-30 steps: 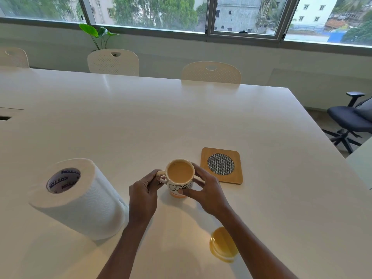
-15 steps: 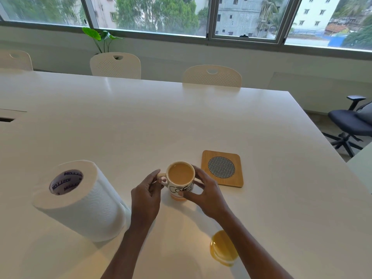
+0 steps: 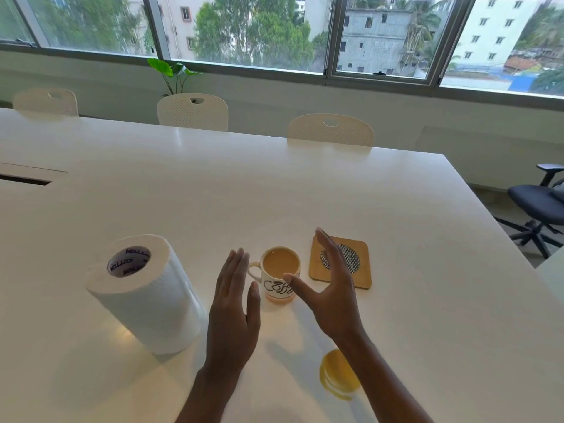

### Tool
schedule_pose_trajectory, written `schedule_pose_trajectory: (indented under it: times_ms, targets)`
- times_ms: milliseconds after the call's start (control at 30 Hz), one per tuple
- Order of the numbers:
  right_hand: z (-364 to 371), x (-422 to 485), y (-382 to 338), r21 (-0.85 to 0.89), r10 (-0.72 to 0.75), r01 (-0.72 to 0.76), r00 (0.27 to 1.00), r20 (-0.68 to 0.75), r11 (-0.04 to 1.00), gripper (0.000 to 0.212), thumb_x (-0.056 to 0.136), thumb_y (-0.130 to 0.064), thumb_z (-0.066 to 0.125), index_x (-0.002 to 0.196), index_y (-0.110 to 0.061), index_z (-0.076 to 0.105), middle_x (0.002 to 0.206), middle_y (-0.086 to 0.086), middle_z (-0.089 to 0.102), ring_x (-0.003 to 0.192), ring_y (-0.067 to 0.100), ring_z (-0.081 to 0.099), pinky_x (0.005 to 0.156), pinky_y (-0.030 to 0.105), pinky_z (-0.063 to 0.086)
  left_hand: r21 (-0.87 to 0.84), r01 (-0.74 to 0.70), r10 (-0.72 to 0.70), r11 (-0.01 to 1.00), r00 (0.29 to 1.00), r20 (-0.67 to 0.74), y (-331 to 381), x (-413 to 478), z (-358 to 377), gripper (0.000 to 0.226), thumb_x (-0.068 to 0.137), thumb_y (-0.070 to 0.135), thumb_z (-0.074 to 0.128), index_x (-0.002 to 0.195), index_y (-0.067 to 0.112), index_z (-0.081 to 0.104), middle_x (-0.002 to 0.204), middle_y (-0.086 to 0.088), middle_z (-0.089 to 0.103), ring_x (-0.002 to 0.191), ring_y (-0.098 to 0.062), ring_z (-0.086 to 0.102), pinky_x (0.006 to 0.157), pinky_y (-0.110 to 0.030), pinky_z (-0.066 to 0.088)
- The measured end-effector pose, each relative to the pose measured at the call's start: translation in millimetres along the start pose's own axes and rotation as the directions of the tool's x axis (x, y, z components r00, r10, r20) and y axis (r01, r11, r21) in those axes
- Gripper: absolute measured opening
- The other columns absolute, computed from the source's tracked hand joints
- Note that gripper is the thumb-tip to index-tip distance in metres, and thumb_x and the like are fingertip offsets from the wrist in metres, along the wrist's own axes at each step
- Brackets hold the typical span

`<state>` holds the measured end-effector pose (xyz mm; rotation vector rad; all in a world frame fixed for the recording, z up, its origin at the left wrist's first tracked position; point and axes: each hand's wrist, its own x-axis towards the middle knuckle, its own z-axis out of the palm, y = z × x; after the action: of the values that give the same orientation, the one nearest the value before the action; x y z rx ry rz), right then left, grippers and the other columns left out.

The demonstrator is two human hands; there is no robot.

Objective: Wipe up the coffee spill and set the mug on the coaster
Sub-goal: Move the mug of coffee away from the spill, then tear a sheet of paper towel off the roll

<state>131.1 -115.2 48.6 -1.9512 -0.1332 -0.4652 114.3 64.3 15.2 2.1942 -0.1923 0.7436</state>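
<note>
where your head camera looks down, the mug (image 3: 280,273) stands upright on the white surface (image 3: 274,190), filled almost to the rim with pale brown coffee, its handle turned to your left and dark lettering across its cream side above an orange base band. just to its right lies the square wooden coaster (image 3: 341,262) with a round woven insert, flat and apart from the mug. nearer you and to the right, the coffee spill (image 3: 337,374) sits as a rounded amber puddle, partly crossed by your right forearm. a paper towel roll (image 3: 143,293) stands upright to the left.

your left hand (image 3: 233,312) hovers beside the handle, palm turned toward the mug, fingers straight and together, gripping nothing. your right hand (image 3: 331,293) is spread wide on the mug's other side, fingers raised over the coaster, thumb reaching across the mug's front, closed on nothing.
</note>
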Motion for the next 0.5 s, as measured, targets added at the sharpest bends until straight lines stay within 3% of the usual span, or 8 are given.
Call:
schedule_pose_trajectory:
  times_ms: [100,200,333,500]
  targets:
    - [3.8,-2.6,-25.3,0.079,-0.046,0.043,0.998,0.035,0.996,0.087,0.081,-0.058,0.078,0.155,-0.033,0.042,0.159,-0.019,0.046,0.146,0.001,0.044,0.116,0.023,0.040,-0.007,-0.071,0.070,0.997,0.995,-0.070,25.1,-3.5,-17.8,0.049,0.105,0.018,0.048,0.153,0.009,0.047,0.161,-0.004,0.045,0.155,-0.015,0.034,0.122,-0.037,0.038]
    - [14.1,-4.7,-47.5,0.158,-0.061,0.046,0.994,0.094,0.986,0.077,0.084,-0.061,0.072,0.152,-0.036,0.045,0.151,-0.029,0.049,0.140,-0.003,0.049,0.108,0.011,0.041,0.007,-0.157,0.156,0.988,0.974,-0.166,46.5,-5.3,-38.0,0.046,0.104,0.022,0.048,0.149,0.012,0.049,0.157,-0.006,0.050,0.153,-0.017,0.039,0.120,-0.044,0.042]
    - [37.7,-3.6,-67.0,0.221,-0.103,0.054,0.971,0.217,0.974,0.071,0.089,-0.052,0.073,0.151,-0.032,0.047,0.150,-0.025,0.054,0.140,-0.002,0.051,0.116,0.026,0.044,0.113,-0.240,0.263,0.964,0.918,-0.296,62.3,-7.5,-68.2,0.044,0.099,0.007,0.056,0.143,0.011,0.052,0.148,-0.010,0.056,0.148,-0.020,0.045,0.120,-0.047,0.041]
    - [68.0,-0.9,-88.2,0.232,-0.194,0.106,0.895,0.402,0.967,0.081,0.087,-0.046,0.078,0.156,-0.024,0.042,0.157,-0.013,0.051,0.144,0.000,0.048,0.121,0.033,0.042,0.267,-0.162,0.259,0.950,0.887,-0.383,63.1,-3.2,-100.6,0.042,0.095,-0.001,0.059,0.137,-0.001,0.059,0.143,-0.015,0.060,0.141,-0.031,0.052,0.120,-0.049,0.039]
